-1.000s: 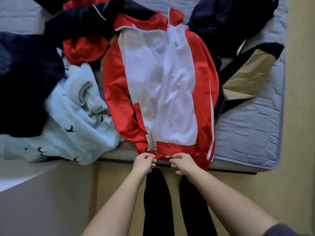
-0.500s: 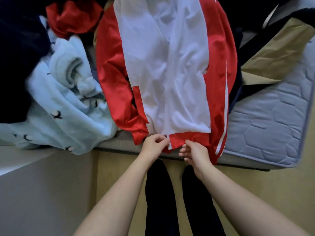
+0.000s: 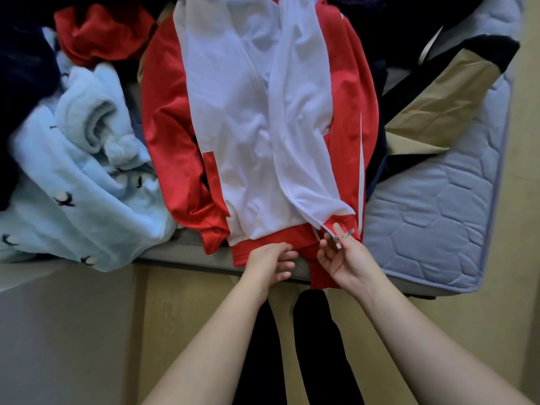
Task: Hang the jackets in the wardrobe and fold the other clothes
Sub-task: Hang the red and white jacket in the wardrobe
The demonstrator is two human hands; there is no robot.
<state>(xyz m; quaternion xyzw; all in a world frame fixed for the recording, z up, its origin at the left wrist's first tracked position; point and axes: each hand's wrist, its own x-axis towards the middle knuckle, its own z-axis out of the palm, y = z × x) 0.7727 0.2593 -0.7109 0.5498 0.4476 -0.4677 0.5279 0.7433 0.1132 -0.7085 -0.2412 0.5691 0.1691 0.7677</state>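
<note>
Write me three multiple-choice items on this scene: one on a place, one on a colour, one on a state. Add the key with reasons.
1. The light blue fleece lies:
A) left of the jacket
B) right of it
C) on the floor

2. The jacket is:
A) green and black
B) red and white
C) all yellow

3. The right hand:
A) lies flat and empty
B) holds a hanger
C) pinches the zip pull at the hem

Key:
1 A, the fleece sits beside the jacket's left-hand sleeve.
2 B, red sleeves flank white panels.
3 C, its fingers close on the metal pull at the hem.
</note>
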